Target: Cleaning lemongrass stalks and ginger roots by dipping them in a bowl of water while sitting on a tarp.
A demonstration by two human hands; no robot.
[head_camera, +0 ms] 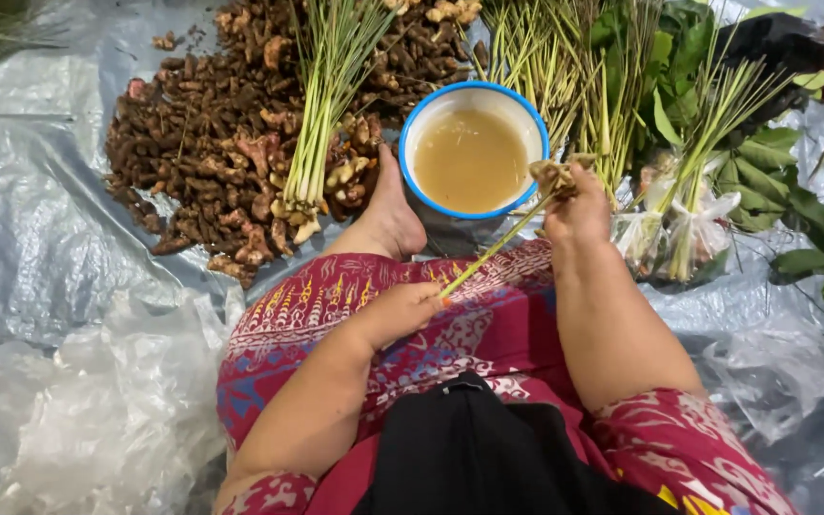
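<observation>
Where a grey plastic sheet point(40, 248) covers the ground, stock lies spread: a heap of brown roots point(212, 143), bundled green stalks point(331, 86), leafy greens point(765, 162), and a blue-rimmed bowl point(474, 148) of cloudy liquid beside a bare foot point(388, 215). Left hand point(402, 310) pinches a lemongrass stalk point(493, 250) over the patterned red lap; right hand point(576, 208) grips its root end.

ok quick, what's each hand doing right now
Left hand: closed on the lower end of a lemongrass stalk.
Right hand: closed on the stalk's root end, beside the bowl.
</observation>
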